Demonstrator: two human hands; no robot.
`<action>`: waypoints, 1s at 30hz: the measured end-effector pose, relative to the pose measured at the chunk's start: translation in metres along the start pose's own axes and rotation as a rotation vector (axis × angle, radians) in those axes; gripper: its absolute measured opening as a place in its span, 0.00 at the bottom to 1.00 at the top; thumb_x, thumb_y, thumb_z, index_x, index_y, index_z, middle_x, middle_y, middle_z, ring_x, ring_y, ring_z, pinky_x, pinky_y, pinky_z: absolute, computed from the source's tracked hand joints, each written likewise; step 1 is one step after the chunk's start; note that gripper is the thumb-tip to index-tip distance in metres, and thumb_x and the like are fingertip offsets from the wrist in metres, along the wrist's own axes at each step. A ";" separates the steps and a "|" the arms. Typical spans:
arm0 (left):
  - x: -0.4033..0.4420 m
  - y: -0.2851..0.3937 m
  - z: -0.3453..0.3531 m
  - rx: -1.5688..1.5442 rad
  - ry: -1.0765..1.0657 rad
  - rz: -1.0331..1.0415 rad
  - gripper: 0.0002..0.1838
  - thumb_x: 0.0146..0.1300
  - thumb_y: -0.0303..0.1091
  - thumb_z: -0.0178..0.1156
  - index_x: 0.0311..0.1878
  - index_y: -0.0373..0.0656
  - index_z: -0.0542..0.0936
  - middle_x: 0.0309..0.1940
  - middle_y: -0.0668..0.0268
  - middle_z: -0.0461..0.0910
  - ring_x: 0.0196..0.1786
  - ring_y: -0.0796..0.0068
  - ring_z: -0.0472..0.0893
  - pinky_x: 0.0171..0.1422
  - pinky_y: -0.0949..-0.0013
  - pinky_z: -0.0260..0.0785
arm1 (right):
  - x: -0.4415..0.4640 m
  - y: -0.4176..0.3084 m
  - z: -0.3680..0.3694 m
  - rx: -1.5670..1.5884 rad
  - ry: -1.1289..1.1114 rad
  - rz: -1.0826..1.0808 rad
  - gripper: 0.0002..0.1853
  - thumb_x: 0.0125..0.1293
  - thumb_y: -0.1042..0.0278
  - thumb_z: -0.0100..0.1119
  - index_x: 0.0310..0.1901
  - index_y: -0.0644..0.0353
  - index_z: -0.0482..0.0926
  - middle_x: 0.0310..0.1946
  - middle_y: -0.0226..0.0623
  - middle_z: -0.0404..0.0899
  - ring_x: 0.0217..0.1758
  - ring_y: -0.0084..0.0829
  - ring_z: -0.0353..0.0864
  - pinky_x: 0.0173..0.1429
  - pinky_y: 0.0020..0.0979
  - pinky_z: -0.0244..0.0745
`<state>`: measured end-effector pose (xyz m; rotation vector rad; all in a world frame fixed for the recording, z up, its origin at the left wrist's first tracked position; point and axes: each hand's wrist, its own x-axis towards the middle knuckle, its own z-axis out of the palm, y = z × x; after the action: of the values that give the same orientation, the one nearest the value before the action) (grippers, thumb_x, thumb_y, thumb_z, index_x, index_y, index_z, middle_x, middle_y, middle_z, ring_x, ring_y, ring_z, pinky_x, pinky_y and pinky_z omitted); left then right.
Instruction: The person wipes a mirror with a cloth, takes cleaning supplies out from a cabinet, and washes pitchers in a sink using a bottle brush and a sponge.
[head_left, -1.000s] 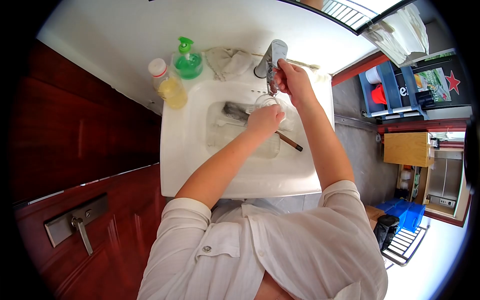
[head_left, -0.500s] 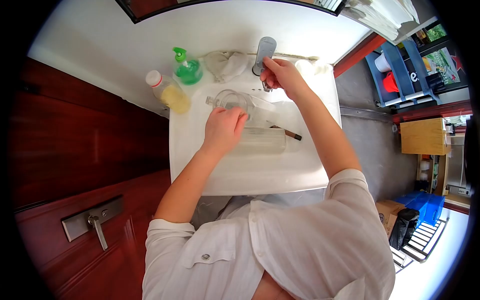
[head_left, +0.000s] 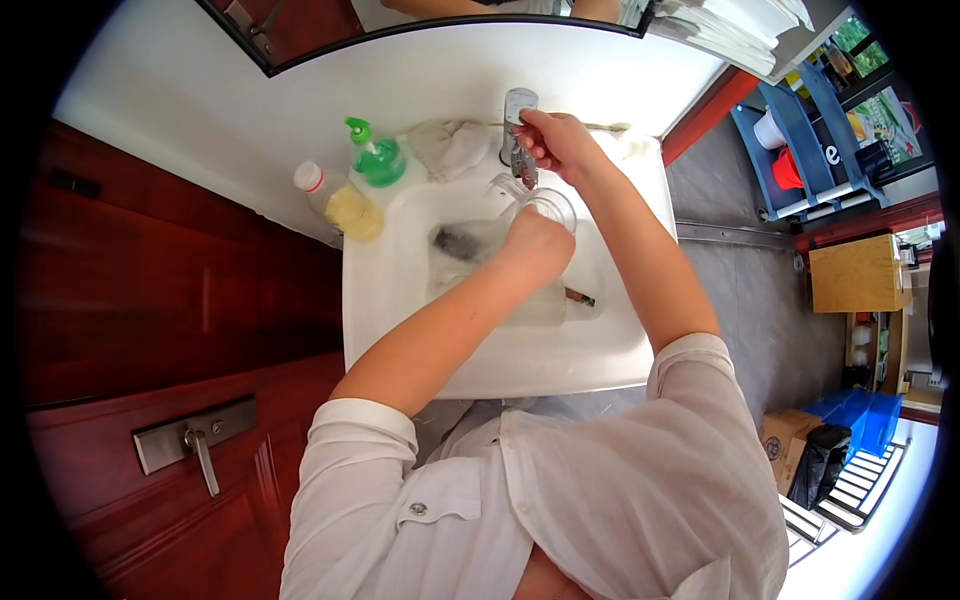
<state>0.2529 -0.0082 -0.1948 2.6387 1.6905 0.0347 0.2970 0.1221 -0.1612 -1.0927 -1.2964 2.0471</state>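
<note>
A clear, round-rimmed vessel [head_left: 559, 204] is held close to the upright silver faucet [head_left: 518, 104].

The person wears an off-white shirt [head_left: 620, 480] of thin, softly creased cloth. The left sleeve [head_left: 350, 470] and right sleeve [head_left: 688, 375] each end in a broad, cuff-like band. A chest pocket [head_left: 447, 502] has a flap with 1 round metallic button [head_left: 418, 509]. The placket [head_left: 514, 480] runs down the front. The left hand [head_left: 540, 245] and right hand [head_left: 558, 145] are bare. Greyish cloth [head_left: 468, 430] near the sink's [head_left: 580, 372] front edge may be trousers, though that patch is unclear.
</note>
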 end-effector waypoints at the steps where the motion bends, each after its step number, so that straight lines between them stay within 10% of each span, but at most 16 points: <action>1: -0.002 0.000 -0.006 0.059 -0.091 -0.005 0.06 0.53 0.31 0.55 0.24 0.49 0.80 0.20 0.67 0.80 0.26 0.70 0.79 0.38 0.63 0.64 | -0.001 0.000 0.001 -0.013 0.009 -0.008 0.12 0.62 0.64 0.50 0.28 0.65 0.75 0.17 0.29 0.72 0.16 0.18 0.64 0.18 0.22 0.57; 9: 0.002 -0.019 0.029 0.328 -0.493 -0.025 0.06 0.50 0.31 0.56 0.27 0.50 0.82 0.23 0.70 0.81 0.31 0.71 0.80 0.37 0.63 0.61 | 0.000 0.001 0.001 0.030 -0.012 0.015 0.12 0.63 0.64 0.49 0.27 0.64 0.75 0.17 0.29 0.72 0.13 0.18 0.64 0.15 0.20 0.57; 30: -0.048 -0.049 0.002 0.125 -0.245 -0.159 0.05 0.51 0.30 0.55 0.24 0.47 0.79 0.22 0.64 0.80 0.28 0.67 0.80 0.44 0.64 0.64 | -0.016 0.032 0.002 -0.146 -0.042 -0.089 0.16 0.67 0.57 0.48 0.30 0.63 0.74 0.15 0.28 0.70 0.14 0.17 0.64 0.18 0.21 0.58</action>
<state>0.1889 -0.0310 -0.1979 2.4548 1.8620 -0.3898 0.3052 0.0956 -0.1843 -1.0400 -1.5076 1.9454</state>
